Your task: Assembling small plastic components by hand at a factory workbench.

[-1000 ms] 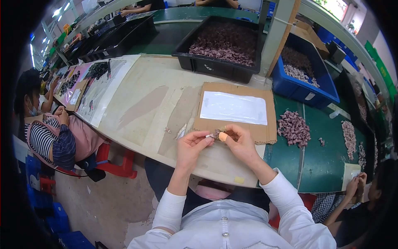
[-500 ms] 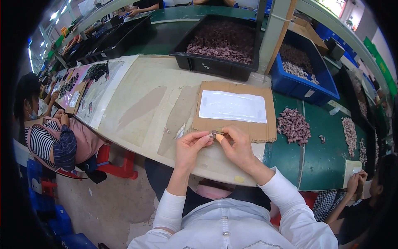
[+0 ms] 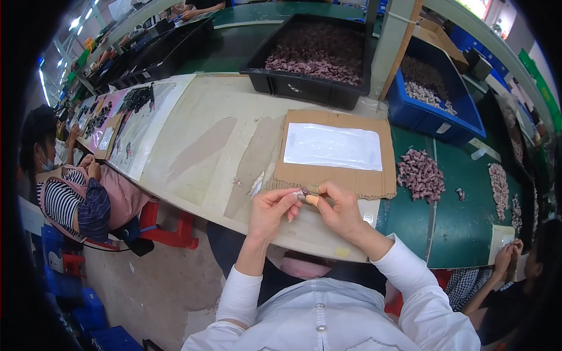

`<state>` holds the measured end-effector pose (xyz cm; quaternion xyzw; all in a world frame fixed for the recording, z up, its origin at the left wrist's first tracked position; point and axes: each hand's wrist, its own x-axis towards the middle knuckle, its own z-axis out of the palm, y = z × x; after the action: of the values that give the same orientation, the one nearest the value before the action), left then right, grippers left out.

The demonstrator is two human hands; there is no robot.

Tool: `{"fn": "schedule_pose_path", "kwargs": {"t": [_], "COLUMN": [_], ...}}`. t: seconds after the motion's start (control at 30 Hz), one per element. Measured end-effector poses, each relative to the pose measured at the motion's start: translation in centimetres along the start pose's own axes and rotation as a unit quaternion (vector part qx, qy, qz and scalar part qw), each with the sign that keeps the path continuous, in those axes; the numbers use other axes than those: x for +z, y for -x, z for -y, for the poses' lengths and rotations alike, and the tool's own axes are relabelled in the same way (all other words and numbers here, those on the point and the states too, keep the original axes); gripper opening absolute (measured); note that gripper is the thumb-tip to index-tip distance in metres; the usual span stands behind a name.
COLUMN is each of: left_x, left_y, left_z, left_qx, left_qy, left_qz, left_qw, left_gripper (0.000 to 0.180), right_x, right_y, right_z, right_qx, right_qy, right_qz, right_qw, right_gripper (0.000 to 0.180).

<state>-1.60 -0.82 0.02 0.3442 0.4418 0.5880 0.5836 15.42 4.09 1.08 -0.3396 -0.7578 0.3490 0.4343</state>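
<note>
Hands meet at the near edge of the bench, as they do in both earlier views; the change across the last second is slight. The left hand and the right hand sit in much the same place just below the flat brown cardboard sheet, and the small purplish-grey part stays pinched between their fingertips; only the wrists seem to have turned a little, the part now tilted more toward the left hand. Left fingers are curled closed with thumb and forefinger nipping one end of the part; right fingers are likewise closed on the other end, and one right fingertip wears an orange finger cot; how firmly each side grips I cannot tell at this size. So little movement suggests fine fingertip work on one piece, held over the pale paper-covered table top and not set down.

On the cardboard lies a white rectangular plastic bag, untouched across all three views; to the right, well apart from the hands, a loose heap of purplish parts rests on the green mat; beyond stand a black plastic tray of similar parts and a blue plastic crate; a seated person in a striped top works at the left.
</note>
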Motion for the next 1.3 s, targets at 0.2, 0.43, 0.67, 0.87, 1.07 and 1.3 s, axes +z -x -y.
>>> {"fn": "schedule_pose_path", "kwargs": {"t": [0.2,0.43,0.67,0.87,1.07,1.3], "left_x": [-0.3,-0.3,-0.7,1.6,-2.8,-9.5], "left_y": [0.3,0.2,0.5,0.1,2.1,-0.8], "left_z": [0.2,0.1,-0.3,0.4,0.3,-4.2], "left_qx": [0.006,0.018,0.023,0.025,0.135,0.311], "left_qy": [0.005,-0.024,-0.039,-0.087,-0.23,-0.574], "left_qz": [0.02,0.032,0.012,0.016,-0.242,-0.099], "left_qw": [1.0,0.999,0.999,0.996,0.933,0.751], "left_gripper": [0.019,0.02,0.019,0.019,0.016,0.016], "right_x": [0.0,0.2,1.0,-0.2,-9.7,-26.1], "right_y": [0.4,0.5,0.5,1.3,4.0,11.3], "right_z": [-0.1,-0.5,-0.5,-0.1,0.5,-6.7], "right_qx": [-0.011,0.046,0.081,0.103,0.041,0.204], "right_qy": [-0.05,-0.105,-0.145,-0.044,0.128,0.364], "right_qz": [0.008,0.016,0.028,-0.034,-0.272,-0.429], "right_qw": [0.999,0.993,0.986,0.993,0.953,0.801], "right_gripper": [0.009,0.008,0.009,0.006,0.008,0.012]}}
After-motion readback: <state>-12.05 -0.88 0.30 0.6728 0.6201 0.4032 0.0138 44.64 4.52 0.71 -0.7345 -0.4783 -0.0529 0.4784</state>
